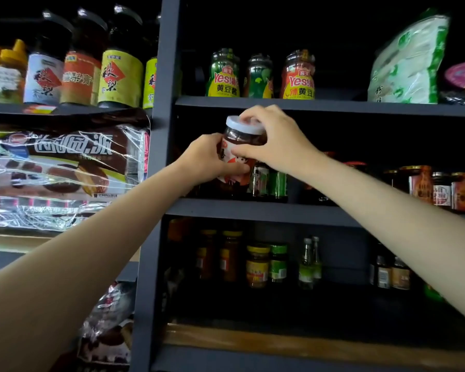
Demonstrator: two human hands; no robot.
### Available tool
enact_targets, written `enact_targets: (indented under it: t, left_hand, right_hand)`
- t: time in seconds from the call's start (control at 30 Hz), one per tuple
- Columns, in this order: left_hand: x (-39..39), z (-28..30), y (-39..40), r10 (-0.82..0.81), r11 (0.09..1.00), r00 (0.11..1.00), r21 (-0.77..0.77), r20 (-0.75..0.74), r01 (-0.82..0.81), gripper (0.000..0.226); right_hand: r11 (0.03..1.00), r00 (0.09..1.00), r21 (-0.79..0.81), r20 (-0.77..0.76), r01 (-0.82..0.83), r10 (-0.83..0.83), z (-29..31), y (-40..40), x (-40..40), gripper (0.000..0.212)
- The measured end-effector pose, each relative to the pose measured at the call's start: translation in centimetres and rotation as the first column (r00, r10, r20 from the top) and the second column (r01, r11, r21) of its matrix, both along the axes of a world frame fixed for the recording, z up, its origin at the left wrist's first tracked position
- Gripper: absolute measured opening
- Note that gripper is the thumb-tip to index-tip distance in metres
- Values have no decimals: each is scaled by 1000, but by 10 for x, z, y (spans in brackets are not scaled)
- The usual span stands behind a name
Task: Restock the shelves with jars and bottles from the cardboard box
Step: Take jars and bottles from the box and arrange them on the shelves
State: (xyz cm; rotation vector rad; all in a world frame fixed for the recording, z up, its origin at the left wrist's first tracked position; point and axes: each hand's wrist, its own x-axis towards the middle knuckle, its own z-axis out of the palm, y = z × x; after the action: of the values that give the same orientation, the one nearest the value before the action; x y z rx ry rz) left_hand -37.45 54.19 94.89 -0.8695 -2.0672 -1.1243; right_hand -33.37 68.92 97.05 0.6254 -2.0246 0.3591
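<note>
We are shelving one jar (240, 146) — left hand (207, 159) cupping its body, right hand (271, 138) gripping lid and shoulder, raised before the middle shelf (253, 209) — and next it probably needs lowering into the left gap.

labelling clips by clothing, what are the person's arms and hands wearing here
Nothing that shows. The left hand and right hand are bare, with no gloves, rings or watch visible. Both forearms are uncovered right to the picture's edge, so no sleeve shows. Nails look short and unpainted.
</note>
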Motion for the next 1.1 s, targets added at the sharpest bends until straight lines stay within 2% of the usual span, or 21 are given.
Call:
enact_targets:
  t: [0.13,0.2,0.3,0.4,0.53,0.6,0.7,0.83,0.93,1.1]
  left_hand:
    - [-24,7,2,-44,998,985,51,164,37,21]
    - [-37,12,6,-6,999,969,50,248,-6,29]
    - [-57,14,12,38,998,934,38,356,-55,53]
    - [-75,16,16,78,996,927,7,368,-86,55]
    - [-92,20,24,170,982,921,-136,351,-129,58]
    - [-95,19,25,282,941,907,-275,312,-198,63]
    - [-99,17,22,352,877,892,-434,285,-208,60]
    - [-95,14,16,519,677,853,-635,55,-372,61]
    - [-99,14,16,535,596,844,-725,37,-346,71]
    - [-104,16,23,526,483,851,-829,17,-282,62]
  right_hand:
    - [953,957,148,-163,265,-241,-1,-14,-22,35]
    - [938,952,194,-169,287,-257,2,-15,-29,37]
    - [927,979,318,-36,200,-199,3,-4,-41,47]
    - [867,955,451,93,213,-283,2,15,-59,57]
    - [846,937,495,158,197,-311,5,27,-81,68]
    - [840,935,514,185,171,-303,8,28,-87,68]
    - [804,925,571,190,169,-330,12,29,-92,71]
    - [637,881,729,99,252,-463,16,21,-106,72]
    - [566,858,777,66,277,-510,17,15,-117,67]
    - [569,814,774,127,276,-567,14,13,-131,63]
